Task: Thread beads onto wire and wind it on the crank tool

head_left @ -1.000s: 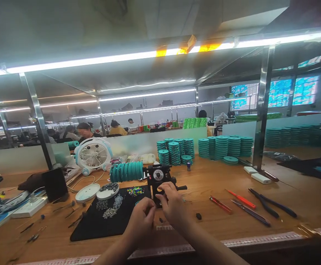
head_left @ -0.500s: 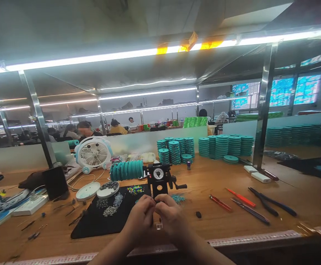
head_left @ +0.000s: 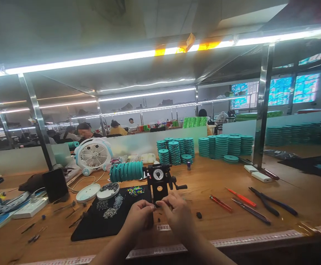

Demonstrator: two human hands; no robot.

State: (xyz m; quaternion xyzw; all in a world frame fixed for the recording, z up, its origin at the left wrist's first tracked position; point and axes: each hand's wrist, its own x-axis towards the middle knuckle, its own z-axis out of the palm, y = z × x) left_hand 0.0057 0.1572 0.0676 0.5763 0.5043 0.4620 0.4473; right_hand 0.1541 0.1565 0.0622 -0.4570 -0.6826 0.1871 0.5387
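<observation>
My left hand [head_left: 138, 217] is closed in a pinch over the right edge of the black mat [head_left: 90, 229]. Close beside it, my right hand [head_left: 177, 213] also pinches with thumb and forefinger. Something small and dark shows between the fingertips, too small to name. Just beyond the hands stands a black hand-cranked winder [head_left: 160, 187] with a round dial. A row of teal spools [head_left: 126, 171] sits on its shaft, to the left. On the mat lie coloured beads [head_left: 135, 190], silvery small parts [head_left: 110, 212] and a white dish [head_left: 113, 192] of dark pieces.
Stacks of teal spools [head_left: 174, 152] line the back. On the right lie a red-handled tool [head_left: 220, 203], an orange tool [head_left: 240, 197], tweezers [head_left: 251, 211] and pliers [head_left: 272, 202]. A white fan [head_left: 92, 154] and a power strip [head_left: 30, 205] stand left. People sit beyond the partition.
My hands have drawn slightly apart, and the right hand's fingers have lifted and spread more. The teal threads seen beside the right hand are now mostly hidden. The view has shifted slightly.
</observation>
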